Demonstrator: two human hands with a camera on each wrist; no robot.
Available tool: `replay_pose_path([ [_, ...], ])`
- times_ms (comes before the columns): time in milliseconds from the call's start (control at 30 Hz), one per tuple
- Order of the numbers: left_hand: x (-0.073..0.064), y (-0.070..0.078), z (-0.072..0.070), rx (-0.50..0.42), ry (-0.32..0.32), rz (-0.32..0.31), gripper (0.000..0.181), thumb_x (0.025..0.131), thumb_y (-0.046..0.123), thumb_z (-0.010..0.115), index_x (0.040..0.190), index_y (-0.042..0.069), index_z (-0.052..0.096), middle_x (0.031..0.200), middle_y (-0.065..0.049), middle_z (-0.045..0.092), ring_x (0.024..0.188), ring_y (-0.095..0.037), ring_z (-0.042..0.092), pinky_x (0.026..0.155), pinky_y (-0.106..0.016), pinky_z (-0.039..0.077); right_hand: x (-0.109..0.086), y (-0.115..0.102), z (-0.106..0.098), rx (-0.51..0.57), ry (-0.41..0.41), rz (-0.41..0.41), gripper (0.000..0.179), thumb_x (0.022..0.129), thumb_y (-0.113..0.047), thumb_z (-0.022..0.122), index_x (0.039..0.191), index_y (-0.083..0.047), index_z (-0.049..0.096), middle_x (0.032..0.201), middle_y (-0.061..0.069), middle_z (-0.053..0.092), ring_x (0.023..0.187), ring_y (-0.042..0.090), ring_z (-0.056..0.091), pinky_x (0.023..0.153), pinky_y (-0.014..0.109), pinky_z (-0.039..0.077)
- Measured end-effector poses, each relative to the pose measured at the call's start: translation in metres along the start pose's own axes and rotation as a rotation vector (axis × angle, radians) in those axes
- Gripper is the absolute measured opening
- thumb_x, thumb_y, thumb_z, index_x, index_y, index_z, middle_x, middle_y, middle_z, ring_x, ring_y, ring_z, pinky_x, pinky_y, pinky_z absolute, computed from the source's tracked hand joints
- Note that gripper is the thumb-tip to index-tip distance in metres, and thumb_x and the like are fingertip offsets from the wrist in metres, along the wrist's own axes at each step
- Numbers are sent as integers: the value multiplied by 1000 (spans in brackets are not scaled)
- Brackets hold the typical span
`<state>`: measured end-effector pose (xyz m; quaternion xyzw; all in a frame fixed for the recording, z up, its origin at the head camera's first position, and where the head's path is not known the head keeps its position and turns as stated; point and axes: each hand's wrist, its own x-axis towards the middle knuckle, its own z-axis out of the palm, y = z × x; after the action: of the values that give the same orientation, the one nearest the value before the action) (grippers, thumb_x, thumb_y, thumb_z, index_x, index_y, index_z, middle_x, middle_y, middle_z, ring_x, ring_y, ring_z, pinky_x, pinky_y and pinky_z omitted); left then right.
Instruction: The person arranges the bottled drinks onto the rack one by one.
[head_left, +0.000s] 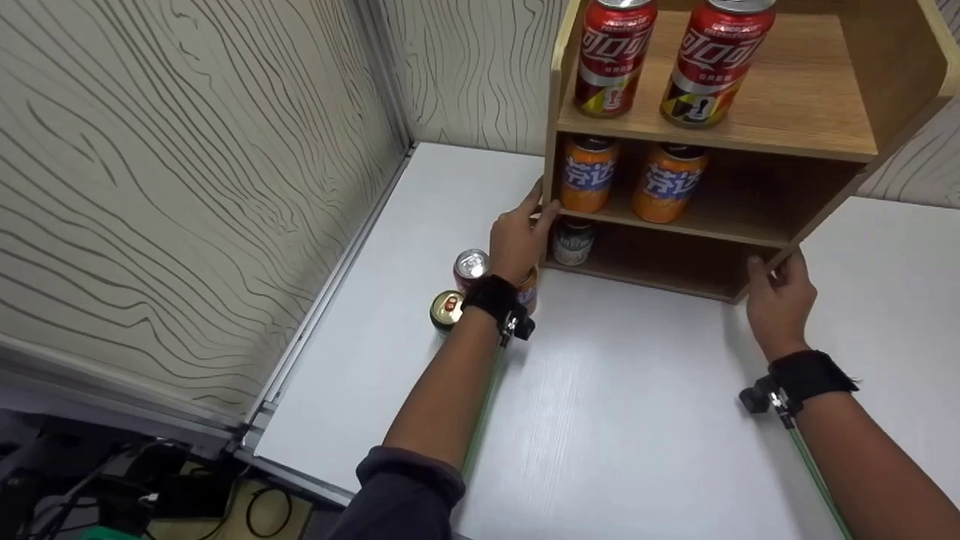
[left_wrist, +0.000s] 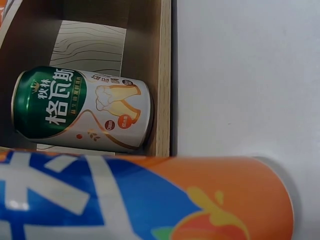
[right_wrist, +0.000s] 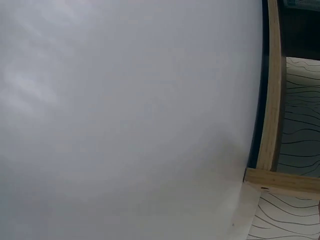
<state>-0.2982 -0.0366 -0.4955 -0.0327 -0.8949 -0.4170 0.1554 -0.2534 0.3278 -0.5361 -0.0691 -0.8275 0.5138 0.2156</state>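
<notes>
The wooden shelf unit (head_left: 795, 112) stands on the white table (head_left: 615, 405), toward its far side, with a hand at each flank. The left hand (head_left: 517, 236) grips the left panel, thumb near the front edge by the middle board; the right hand (head_left: 781, 304) pinches the right panel's lower front, thumb forward and fingers bent round the outside. To handle the unit well, I would match the force on both sides and ease it along low and level, since the loose cans could slide or tip (the left hand, being higher, seems likelier to tilt it).

The unit is light brown with visible grain, made of two side panels and three stacked levels, and the left wrist view shows an opening at the back of the lowest. Two red cans, left (head_left: 615, 56) and right (head_left: 718, 64), stand on the top level; two orange cans, left (head_left: 587, 176) and right (head_left: 670, 184), on the middle; a green-and-white can (left_wrist: 82, 110) at the bottom left.

Just outside the left panel, a silver-topped can (head_left: 472, 264), a gold-topped can (head_left: 447, 308) and a partly hidden orange can (head_left: 528, 289) stand near the left wrist, where a bump seems possible.
</notes>
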Motion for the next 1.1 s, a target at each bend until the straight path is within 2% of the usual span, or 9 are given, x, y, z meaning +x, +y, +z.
replay_pose_path([
  [233, 3, -9, -10, 36, 23, -3, 55, 109, 52, 51, 158, 28, 50, 119, -7, 81, 95, -17, 81, 82, -32, 63, -4, -3, 25, -16, 58, -17, 35, 111, -23, 50, 144, -14, 59, 145, 9, 68, 131, 19, 65, 105, 21, 52],
  [333, 2, -10, -12, 27, 21, -26, 53, 109, 51, 52, 157, 29, 51, 119, -8, 81, 95, -17, 80, 81, -33, 63, -6, -3, 32, 0, 83, -11, 36, 112, -22, 48, 144, -12, 59, 143, 10, 68, 126, 16, 65, 98, 14, 47],
  [433, 1, -9, -13, 20, 11, -40, 52, 109, 50, 52, 156, 27, 53, 119, -8, 81, 97, -18, 81, 83, -34, 64, -8, -2, 36, 7, 110, 11, 36, 111, -23, 47, 143, -11, 59, 141, 11, 70, 116, 8, 64, 90, 13, 42],
  [567, 0, -5, -14, 2, -10, -58, 52, 109, 49, 53, 155, 25, 55, 120, -10, 80, 101, -20, 81, 86, -35, 64, -10, -2, 35, -1, 120, 39, 37, 112, -25, 46, 145, -13, 58, 141, 10, 69, 110, -3, 58, 89, 13, 40],
  [767, 0, 4, -23, -14, -88, -70, 54, 109, 48, 55, 157, 23, 52, 129, -11, 76, 108, -21, 79, 90, -35, 63, -8, -1, 27, -5, 86, 45, 39, 113, -29, 43, 148, -18, 56, 145, 8, 67, 121, 9, 62, 92, 13, 41],
  [867, -2, 9, -28, 4, -132, -61, 55, 109, 48, 55, 158, 23, 51, 131, -10, 76, 113, -21, 77, 93, -36, 63, -7, 0, 23, -19, 88, 40, 39, 113, -30, 42, 148, -18, 55, 144, 9, 67, 123, 10, 62, 93, 14, 41],
  [933, -5, 12, -31, 17, -147, -55, 55, 109, 47, 55, 157, 22, 51, 130, -10, 77, 113, -21, 77, 94, -37, 62, -7, 0, 20, -34, 95, 37, 40, 113, -31, 42, 148, -16, 54, 144, 8, 67, 123, 8, 61, 93, 13, 40],
  [1100, -20, 16, -39, 26, -149, -22, 51, 109, 43, 56, 155, 21, 55, 124, -9, 79, 105, -21, 80, 92, -36, 63, -9, 0, 13, -34, 96, 34, 39, 114, -30, 43, 148, -15, 54, 145, 9, 67, 125, 15, 61, 93, 14, 40],
])
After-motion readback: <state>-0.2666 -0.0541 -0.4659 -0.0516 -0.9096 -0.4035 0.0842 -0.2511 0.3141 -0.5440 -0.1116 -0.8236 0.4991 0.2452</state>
